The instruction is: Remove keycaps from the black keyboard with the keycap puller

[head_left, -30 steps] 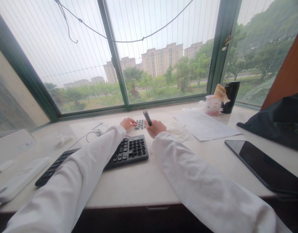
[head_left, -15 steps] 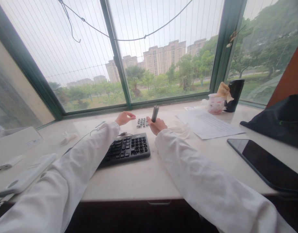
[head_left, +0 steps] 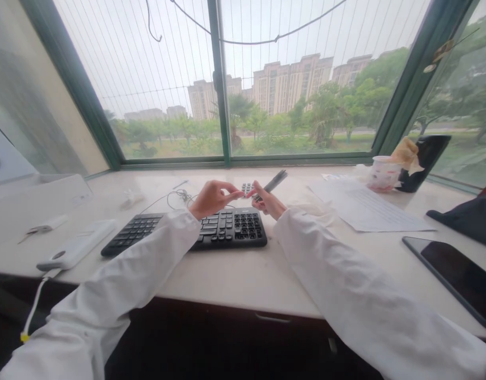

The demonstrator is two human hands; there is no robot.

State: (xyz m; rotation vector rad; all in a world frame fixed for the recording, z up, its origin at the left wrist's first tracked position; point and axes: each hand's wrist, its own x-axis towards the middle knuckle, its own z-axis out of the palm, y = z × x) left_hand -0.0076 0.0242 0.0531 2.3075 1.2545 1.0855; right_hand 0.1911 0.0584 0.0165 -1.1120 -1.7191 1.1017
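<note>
A slim dark pen [head_left: 273,183] sits tilted in the right hand [head_left: 268,201], its far end angled up and away to the right, over the far end of the black keyboard. The right thumb and fingers pinch its lower end, and part of the barrel is hidden behind them. The right wrist is bent, with the hand rising out of a loose white sleeve [head_left: 338,274].

The left hand [head_left: 214,199] reaches inward with its palm turned down and its fingers curved, holding nothing. Its fingertips [head_left: 240,193] point at the right hand and stop just beside it, so the hands are close together, though I can't tell whether they touch. The left forearm, in a matching white sleeve [head_left: 128,269], slants in from the lower left and crosses the near edge of the black keyboard [head_left: 231,229].

Just behind that keyboard is a small black keypad [head_left: 247,188], partly hidden by the right hand. A thin white cable [head_left: 178,196] curls on the surface [head_left: 223,279] to the left of the hands. A sheet of printed paper [head_left: 370,210] lies to the right, with a white crumpled cloth [head_left: 312,209] between it and the right sleeve. Farther right stand a plastic cup [head_left: 381,174] and a black tumbler [head_left: 424,163], and a dark tablet [head_left: 452,279] lies near the edge. A white power bank [head_left: 76,244] lies at the left.
</note>
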